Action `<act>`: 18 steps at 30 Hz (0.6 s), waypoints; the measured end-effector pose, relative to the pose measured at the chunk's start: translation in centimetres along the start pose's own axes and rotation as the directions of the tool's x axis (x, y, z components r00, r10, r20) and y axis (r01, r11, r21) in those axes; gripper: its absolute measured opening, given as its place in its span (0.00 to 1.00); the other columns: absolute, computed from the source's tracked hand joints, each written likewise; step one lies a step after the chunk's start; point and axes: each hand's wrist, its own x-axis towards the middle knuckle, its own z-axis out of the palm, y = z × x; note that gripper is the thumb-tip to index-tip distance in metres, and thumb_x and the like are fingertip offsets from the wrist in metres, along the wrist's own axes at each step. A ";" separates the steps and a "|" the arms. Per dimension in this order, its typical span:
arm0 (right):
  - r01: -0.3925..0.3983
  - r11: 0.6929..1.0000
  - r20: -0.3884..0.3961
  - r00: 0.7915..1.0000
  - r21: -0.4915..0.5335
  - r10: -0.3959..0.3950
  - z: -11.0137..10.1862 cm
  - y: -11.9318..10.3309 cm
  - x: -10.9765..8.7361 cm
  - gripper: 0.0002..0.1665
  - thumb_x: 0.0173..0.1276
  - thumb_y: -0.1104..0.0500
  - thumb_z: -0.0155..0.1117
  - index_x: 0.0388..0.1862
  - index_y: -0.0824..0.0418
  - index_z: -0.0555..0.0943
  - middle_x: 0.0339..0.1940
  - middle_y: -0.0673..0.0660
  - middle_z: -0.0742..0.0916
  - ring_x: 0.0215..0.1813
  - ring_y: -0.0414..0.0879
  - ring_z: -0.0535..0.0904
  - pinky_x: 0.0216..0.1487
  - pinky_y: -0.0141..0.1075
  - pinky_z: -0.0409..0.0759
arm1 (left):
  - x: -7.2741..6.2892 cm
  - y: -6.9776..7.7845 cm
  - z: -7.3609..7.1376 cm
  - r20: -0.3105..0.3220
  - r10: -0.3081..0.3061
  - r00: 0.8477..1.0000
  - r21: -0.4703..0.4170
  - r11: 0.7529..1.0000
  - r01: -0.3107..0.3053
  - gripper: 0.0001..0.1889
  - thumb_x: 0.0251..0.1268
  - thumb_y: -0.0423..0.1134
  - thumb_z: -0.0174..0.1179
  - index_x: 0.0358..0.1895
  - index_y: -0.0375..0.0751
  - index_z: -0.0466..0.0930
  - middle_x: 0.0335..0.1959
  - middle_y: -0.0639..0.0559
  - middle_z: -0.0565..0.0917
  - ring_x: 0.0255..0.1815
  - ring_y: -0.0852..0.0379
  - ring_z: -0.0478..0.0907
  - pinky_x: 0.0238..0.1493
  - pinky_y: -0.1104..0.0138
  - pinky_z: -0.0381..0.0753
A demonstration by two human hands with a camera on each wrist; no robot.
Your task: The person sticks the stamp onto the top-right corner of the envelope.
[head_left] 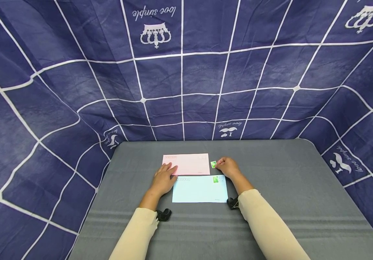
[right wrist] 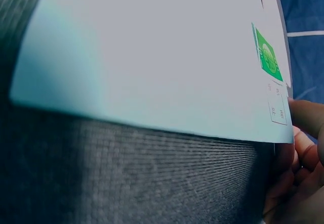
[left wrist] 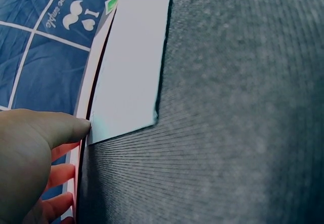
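A pink envelope (head_left: 189,164) lies flat, and a light blue envelope (head_left: 199,191) lies just in front of it. My left hand (head_left: 163,179) rests with spread fingers on the left end of the pink one, its thumb by the blue one's upper left corner in the left wrist view. Between thumb and fingertips, my right hand (head_left: 228,167) pinches a small green stamp (head_left: 213,164), just past the pink envelope's right edge. Another green stamp (right wrist: 269,57) sits near the blue envelope's upper right corner, beside printed boxes. In the right wrist view, the pinched stamp is hidden.
Both envelopes lie on a table covered in grey cloth (head_left: 287,202). A blue curtain (head_left: 202,76) with white grid lines hangs behind the table and along both sides. Each wrist carries a small black camera (head_left: 164,215).
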 end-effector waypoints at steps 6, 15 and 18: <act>0.000 1.000 -0.004 1.000 -0.013 0.000 0.1 0.2 0.2 0.06 0.67 0.60 0.67 0.36 0.63 0.84 0.31 0.55 0.85 0.35 0.47 0.79 0.39 0.35 0.74 | 0.1 0.0 0.0 0.006 -0.001 1.000 -0.001 1.000 0.001 0.26 0.71 0.44 0.58 0.71 0.45 0.74 0.76 0.38 0.68 0.81 0.35 0.57 0.78 0.39 0.56; 0.000 1.000 0.007 1.000 -0.013 0.000 0.0 0.2 0.2 0.07 0.67 0.60 0.65 0.37 0.64 0.83 0.33 0.57 0.86 0.38 0.49 0.80 0.42 0.37 0.75 | 0.0 -0.1 0.0 0.003 0.005 1.000 0.002 1.000 -0.005 0.26 0.72 0.45 0.57 0.71 0.45 0.74 0.77 0.38 0.67 0.81 0.36 0.57 0.78 0.40 0.56; -0.008 1.000 0.011 1.000 -0.001 0.008 -0.1 0.1 0.1 0.07 0.66 0.60 0.65 0.37 0.65 0.83 0.33 0.57 0.86 0.38 0.49 0.80 0.43 0.37 0.75 | 0.0 0.0 0.0 0.002 0.012 1.000 0.002 1.000 -0.012 0.26 0.72 0.44 0.57 0.71 0.45 0.74 0.76 0.38 0.68 0.80 0.35 0.58 0.78 0.41 0.56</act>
